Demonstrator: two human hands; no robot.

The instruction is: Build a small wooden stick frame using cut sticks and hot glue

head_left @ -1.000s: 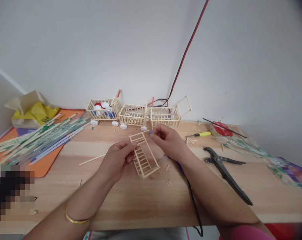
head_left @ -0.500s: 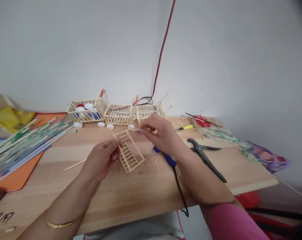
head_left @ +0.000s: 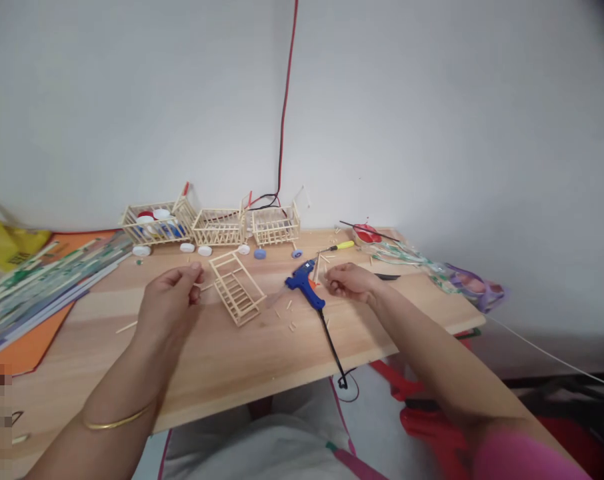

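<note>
Pink cloth of a sleeve (head_left: 527, 460) covers the right forearm nearest the camera, and a thin gold bangle (head_left: 113, 421) rings the left wrist. Further out, over the pale wooden tabletop (head_left: 222, 380), the two hands are well apart. The left hand (head_left: 168, 300) has thumb and forefinger pinched together; whether a sliver of stick sits between them I cannot tell. The right hand (head_left: 349, 281) is curled closed just beside the blue hot-glue gun (head_left: 306, 283), without gripping it.

Handling this well probably means steadying the work by a long rail, not by the frail rungs. The gun is best taken by its handle, with the nozzle kept off the fingers and only small dots laid at the joints.

Between the hands lies the ladder-like open frame of thin pale wooden sticks (head_left: 236, 288), flat on the table and touched by neither hand. Its long axis runs diagonally, one end pointing far-left and the other near-right, with the rungs crosswise.

Against the wall stand three small stick-built carts (head_left: 219, 228), and a red-and-black wire (head_left: 285, 120) climbs above them.
</note>
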